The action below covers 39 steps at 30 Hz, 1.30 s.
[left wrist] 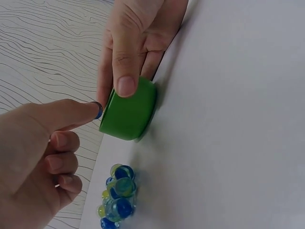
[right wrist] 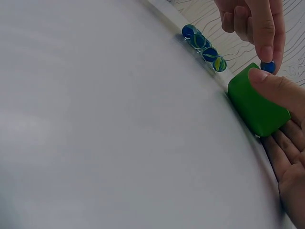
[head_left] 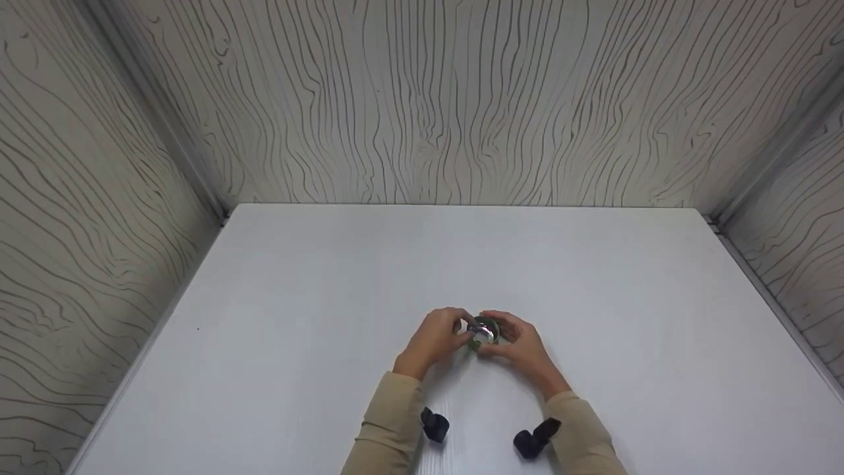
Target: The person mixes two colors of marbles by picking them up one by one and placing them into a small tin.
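A small green bowl (left wrist: 131, 112) with a shiny silvery inside stands on the white table. My right hand (head_left: 524, 346) grips it from the right, thumb on the near side and fingers around the far side. At its rim my left hand (head_left: 435, 340) pinches a blue marble (right wrist: 268, 66) between thumb and forefinger. The other fingers of that hand are curled in. Several glass marbles (left wrist: 119, 195) in blue, clear and yellow-green lie clustered on the table beside the bowl; in the head view the left hand mostly hides them.
The white table (head_left: 316, 277) extends around both hands. Wood-grain patterned panels (head_left: 422, 99) rise at the back and both sides. A small black device (head_left: 435, 425) sits by the left sleeve, and another black device (head_left: 535, 439) by the right sleeve.
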Each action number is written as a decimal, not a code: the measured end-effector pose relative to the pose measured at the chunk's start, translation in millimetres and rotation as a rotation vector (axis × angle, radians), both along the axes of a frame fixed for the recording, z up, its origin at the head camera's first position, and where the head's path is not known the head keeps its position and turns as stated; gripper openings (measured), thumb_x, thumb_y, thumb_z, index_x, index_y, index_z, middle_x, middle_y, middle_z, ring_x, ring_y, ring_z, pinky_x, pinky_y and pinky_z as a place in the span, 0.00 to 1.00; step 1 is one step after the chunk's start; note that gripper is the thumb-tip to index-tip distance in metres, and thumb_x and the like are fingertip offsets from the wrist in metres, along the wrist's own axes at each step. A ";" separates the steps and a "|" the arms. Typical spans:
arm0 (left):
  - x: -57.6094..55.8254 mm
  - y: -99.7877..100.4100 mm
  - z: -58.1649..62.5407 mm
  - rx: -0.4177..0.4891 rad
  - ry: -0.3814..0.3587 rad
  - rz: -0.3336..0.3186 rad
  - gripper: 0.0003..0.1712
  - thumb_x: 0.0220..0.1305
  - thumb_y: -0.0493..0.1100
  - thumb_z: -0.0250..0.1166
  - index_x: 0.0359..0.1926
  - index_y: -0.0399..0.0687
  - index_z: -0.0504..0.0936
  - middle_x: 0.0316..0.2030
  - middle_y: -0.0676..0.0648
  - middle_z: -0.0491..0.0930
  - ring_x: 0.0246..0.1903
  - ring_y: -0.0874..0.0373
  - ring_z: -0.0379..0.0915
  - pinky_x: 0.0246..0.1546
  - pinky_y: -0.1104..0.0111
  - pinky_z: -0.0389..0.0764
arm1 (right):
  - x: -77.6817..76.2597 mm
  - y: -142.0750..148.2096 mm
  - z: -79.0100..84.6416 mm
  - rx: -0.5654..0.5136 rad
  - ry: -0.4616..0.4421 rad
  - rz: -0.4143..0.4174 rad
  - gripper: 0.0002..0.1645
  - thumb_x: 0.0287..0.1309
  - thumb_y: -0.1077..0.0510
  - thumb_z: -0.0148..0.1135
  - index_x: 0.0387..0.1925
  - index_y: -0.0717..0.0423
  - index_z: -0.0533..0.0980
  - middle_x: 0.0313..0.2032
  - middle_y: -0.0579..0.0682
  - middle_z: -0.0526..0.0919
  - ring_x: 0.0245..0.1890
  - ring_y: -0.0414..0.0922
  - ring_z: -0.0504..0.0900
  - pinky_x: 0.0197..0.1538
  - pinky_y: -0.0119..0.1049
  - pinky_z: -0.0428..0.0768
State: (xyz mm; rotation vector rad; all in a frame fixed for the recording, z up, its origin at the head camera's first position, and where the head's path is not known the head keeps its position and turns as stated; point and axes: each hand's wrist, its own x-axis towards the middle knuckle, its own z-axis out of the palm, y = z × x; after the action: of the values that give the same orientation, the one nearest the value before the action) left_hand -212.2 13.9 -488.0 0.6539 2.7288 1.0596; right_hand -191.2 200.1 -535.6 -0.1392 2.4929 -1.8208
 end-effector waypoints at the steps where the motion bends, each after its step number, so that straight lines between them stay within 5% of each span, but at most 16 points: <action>1: 0.2 0.2 -0.6 0.004 -0.001 0.002 0.10 0.61 0.39 0.66 0.44 0.44 0.84 0.29 0.44 0.78 0.27 0.65 0.60 0.29 0.75 0.62 | 0.2 -0.1 -0.2 0.000 -0.004 -0.002 0.38 0.42 0.61 0.76 0.58 0.58 0.74 0.61 0.57 0.77 0.67 0.52 0.71 0.67 0.36 0.70; 11: 1.1 0.3 -4.6 0.015 -0.050 0.014 0.11 0.63 0.40 0.65 0.46 0.45 0.84 0.23 0.56 0.63 0.23 0.66 0.57 0.25 0.77 0.59 | 0.8 0.4 -1.0 -0.042 -0.037 0.015 0.39 0.42 0.59 0.76 0.60 0.57 0.73 0.62 0.56 0.76 0.68 0.53 0.70 0.69 0.40 0.68; 31: -2.1 -7.7 0.1 -0.009 -0.063 0.040 0.13 0.63 0.40 0.64 0.48 0.48 0.83 0.24 0.54 0.67 0.24 0.65 0.60 0.26 0.76 0.62 | 0.5 -0.1 -0.1 -0.027 -0.046 -0.002 0.39 0.41 0.60 0.76 0.59 0.57 0.73 0.62 0.56 0.76 0.68 0.52 0.70 0.69 0.40 0.67; 39: -3.4 -11.8 2.0 0.033 -0.068 0.027 0.13 0.63 0.40 0.64 0.49 0.45 0.83 0.18 0.56 0.65 0.17 0.68 0.62 0.19 0.78 0.62 | 0.4 0.1 1.4 -0.039 -0.056 -0.007 0.40 0.40 0.61 0.77 0.59 0.57 0.73 0.62 0.55 0.76 0.68 0.52 0.69 0.69 0.38 0.67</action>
State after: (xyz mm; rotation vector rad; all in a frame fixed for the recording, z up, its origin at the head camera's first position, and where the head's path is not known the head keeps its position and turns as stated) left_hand -215.6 2.0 -486.0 0.5755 2.6748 1.1135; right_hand -190.8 200.2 -534.1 -0.0802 2.4245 -1.8503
